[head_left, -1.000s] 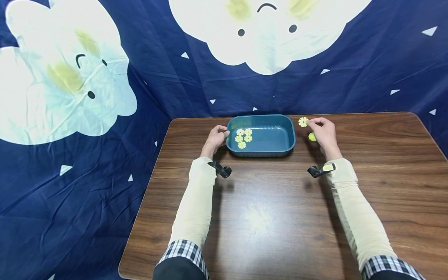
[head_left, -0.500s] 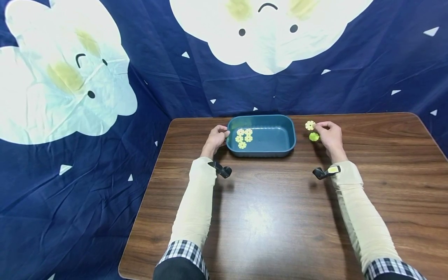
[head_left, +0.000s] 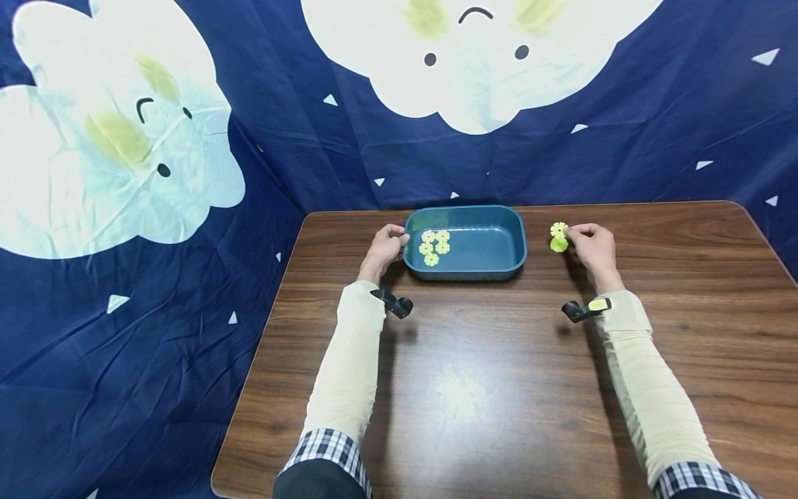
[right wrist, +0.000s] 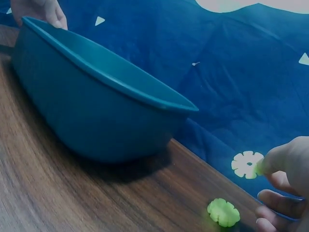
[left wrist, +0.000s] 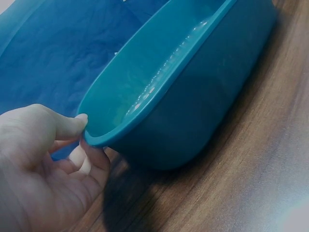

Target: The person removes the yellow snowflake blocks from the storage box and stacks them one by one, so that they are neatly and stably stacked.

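A teal plastic basin (head_left: pixel 464 270) stands near the back edge of the table. My left hand (head_left: pixel 382 251) grips its left end, thumb on the rim (left wrist: pixel 91 140) and fingers curled beneath it. Between thumb and fingertips, my right hand (head_left: pixel 595 253) pinches a pale yellow slotted flower-shaped disc (right wrist: pixel 247 165), held above the table to the right of the basin. Just below it, a bright green flower-shaped disc (right wrist: pixel 223 212) lies on the wood. Inside the basin, several pale yellow flower-shaped discs (head_left: pixel 431 259) are grouped toward the left end.
The brown wood-grain table (head_left: pixel 461 443) has a bright glare spot in the middle. Dark blue cloth (head_left: pixel 436 166) with white clouds and small triangles hangs behind and to the left.
My right hand, pinching the yellow disc, has moved right and slightly toward me, over the green disc. The left hand and basin have stayed in place.
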Demonstrator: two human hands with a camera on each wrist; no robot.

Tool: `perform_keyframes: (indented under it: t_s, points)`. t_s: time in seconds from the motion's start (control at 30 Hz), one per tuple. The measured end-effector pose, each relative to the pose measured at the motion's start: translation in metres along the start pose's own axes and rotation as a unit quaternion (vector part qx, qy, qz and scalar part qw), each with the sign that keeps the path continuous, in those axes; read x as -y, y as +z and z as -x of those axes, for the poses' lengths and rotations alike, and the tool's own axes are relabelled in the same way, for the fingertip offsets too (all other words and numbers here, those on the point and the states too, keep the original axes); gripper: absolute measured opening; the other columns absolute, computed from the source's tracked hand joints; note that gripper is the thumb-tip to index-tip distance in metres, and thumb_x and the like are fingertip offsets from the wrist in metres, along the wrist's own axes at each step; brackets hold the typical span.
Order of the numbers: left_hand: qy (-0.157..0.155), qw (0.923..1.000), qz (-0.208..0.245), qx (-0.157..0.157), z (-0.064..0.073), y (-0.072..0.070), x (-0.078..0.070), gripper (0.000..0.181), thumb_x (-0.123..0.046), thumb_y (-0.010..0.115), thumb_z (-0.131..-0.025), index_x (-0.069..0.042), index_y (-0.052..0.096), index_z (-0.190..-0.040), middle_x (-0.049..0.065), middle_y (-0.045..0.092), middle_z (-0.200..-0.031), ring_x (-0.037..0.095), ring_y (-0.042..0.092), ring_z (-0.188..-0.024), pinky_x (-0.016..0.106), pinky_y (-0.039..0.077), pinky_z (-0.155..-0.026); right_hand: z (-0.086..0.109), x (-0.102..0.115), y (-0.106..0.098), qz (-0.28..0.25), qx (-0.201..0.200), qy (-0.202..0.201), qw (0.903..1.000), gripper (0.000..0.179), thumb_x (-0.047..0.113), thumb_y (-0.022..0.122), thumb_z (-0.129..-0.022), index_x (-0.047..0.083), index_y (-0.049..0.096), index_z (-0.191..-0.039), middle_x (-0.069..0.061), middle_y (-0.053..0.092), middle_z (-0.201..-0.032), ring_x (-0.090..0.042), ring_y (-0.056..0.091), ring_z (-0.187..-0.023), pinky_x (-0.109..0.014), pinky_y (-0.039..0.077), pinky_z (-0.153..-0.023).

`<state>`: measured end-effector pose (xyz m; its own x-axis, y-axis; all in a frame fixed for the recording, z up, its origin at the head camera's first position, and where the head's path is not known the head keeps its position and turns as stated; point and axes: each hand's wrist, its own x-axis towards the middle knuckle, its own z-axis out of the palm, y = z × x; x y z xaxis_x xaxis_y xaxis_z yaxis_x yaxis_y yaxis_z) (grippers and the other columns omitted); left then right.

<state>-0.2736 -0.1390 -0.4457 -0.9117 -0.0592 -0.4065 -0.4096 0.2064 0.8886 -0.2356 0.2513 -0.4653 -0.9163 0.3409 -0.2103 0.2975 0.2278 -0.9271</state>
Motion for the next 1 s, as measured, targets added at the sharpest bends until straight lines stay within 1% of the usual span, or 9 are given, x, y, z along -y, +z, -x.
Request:
perform_keyframes:
  t_s: [0.13, 0.27, 0.37, 0.5, 0.6, 0.63, 0.73, 0.87, 1.0]
  points:
    - [-0.002, 1.0, -0.001, -0.002, 0.0, 0.0, 0.0, 0.026, -0.012, 0.053, -0.098, -0.006, 0.051, -0.123, 0.003, 0.049, -0.099, 0.021, 0.053, -0.095, 0.028, 0.048, -0.078, -0.002, -0.004, -0.001, 0.046, -0.011, 0.002, 0.9989, 0.024, 0.034, 0.061, -0.091, 0.012, 0.061, -0.096, 0.007, 0.054, -0.086, -0.004, 0.051, -0.074, -0.018, 0.041, -0.064]
    - [0.0, 1.0, -0.004, -0.002, 0.0, 0.001, 0.0, 0.026, -0.012, 0.053, -0.098, -0.006, 0.052, -0.123, 0.005, 0.049, -0.101, 0.019, 0.052, -0.09, 0.031, 0.049, -0.082, -0.004, -0.007, -0.002, 0.102, -0.024, -0.002, 0.9945, 0.031, 0.037, 0.059, -0.09, 0.008, 0.062, -0.101, -0.002, 0.057, -0.1, -0.015, 0.049, -0.094, -0.021, 0.036, -0.078]
    - [0.004, 1.0, -0.006, -0.004, 0.001, 0.001, 0.001, 0.023, -0.013, 0.054, -0.098, -0.007, 0.053, -0.12, 0.007, 0.05, -0.102, 0.018, 0.052, -0.086, 0.032, 0.05, -0.083, -0.004, -0.009, -0.002, 0.128, -0.026, -0.002, 0.9915, 0.034, 0.037, 0.059, -0.09, 0.006, 0.062, -0.104, -0.008, 0.057, -0.108, -0.021, 0.048, -0.104, -0.024, 0.036, -0.083]
    - [0.01, 0.9999, -0.005, -0.008, 0.003, 0.001, -0.001, 0.019, -0.013, 0.054, -0.097, -0.007, 0.054, -0.116, 0.007, 0.052, -0.1, 0.016, 0.054, -0.083, 0.03, 0.052, -0.079, -0.004, -0.009, -0.003, 0.144, -0.019, 0.001, 0.9894, 0.036, 0.038, 0.059, -0.09, 0.005, 0.062, -0.104, -0.011, 0.058, -0.109, -0.025, 0.049, -0.108, -0.028, 0.037, -0.087]
    - [0.008, 0.9999, -0.004, -0.007, 0.003, 0.0, -0.001, 0.021, -0.013, 0.054, -0.097, -0.007, 0.054, -0.118, 0.007, 0.051, -0.1, 0.017, 0.054, -0.086, 0.03, 0.051, -0.08, -0.005, -0.01, -0.003, 0.152, -0.009, 0.001, 0.9883, 0.039, 0.038, 0.058, -0.091, 0.003, 0.062, -0.107, -0.014, 0.058, -0.113, -0.029, 0.049, -0.112, -0.034, 0.038, -0.093]
    - [0.005, 1.0, -0.005, -0.005, 0.002, 0.0, 0.0, 0.023, -0.013, 0.054, -0.098, -0.007, 0.053, -0.12, 0.006, 0.051, -0.102, 0.018, 0.054, -0.089, 0.03, 0.05, -0.082, -0.005, -0.011, -0.003, 0.156, -0.005, 0.0, 0.9878, 0.04, 0.038, 0.057, -0.091, 0.002, 0.062, -0.109, -0.016, 0.058, -0.116, -0.03, 0.048, -0.113, -0.037, 0.038, -0.095]
    - [0.002, 1.0, -0.004, -0.004, 0.001, 0.0, 0.001, 0.026, -0.014, 0.053, -0.098, -0.007, 0.052, -0.123, 0.004, 0.05, -0.101, 0.02, 0.053, -0.093, 0.029, 0.048, -0.08, -0.007, -0.012, -0.004, 0.165, 0.002, 0.0, 0.9863, 0.043, 0.038, 0.056, -0.092, 0.0, 0.061, -0.112, -0.02, 0.056, -0.122, -0.034, 0.047, -0.117, -0.041, 0.037, -0.1]
    - [0.0, 1.0, -0.004, -0.003, 0.001, 0.0, 0.0, 0.027, -0.014, 0.053, -0.098, -0.007, 0.051, -0.124, 0.002, 0.049, -0.1, 0.022, 0.053, -0.097, 0.028, 0.047, -0.077, -0.01, -0.012, -0.005, 0.182, 0.007, 0.002, 0.9833, 0.044, 0.038, 0.055, -0.092, 0.0, 0.061, -0.113, -0.022, 0.055, -0.127, -0.037, 0.045, -0.121, -0.044, 0.035, -0.103]
    - [0.001, 1.0, -0.004, -0.002, 0.0, 0.0, 0.0, 0.026, -0.014, 0.054, -0.098, -0.007, 0.051, -0.123, 0.003, 0.049, -0.101, 0.022, 0.053, -0.097, 0.029, 0.048, -0.078, -0.012, -0.012, -0.006, 0.196, 0.011, 0.004, 0.9805, 0.044, 0.038, 0.054, -0.092, 0.0, 0.062, -0.113, -0.023, 0.055, -0.128, -0.039, 0.044, -0.124, -0.045, 0.034, -0.105]
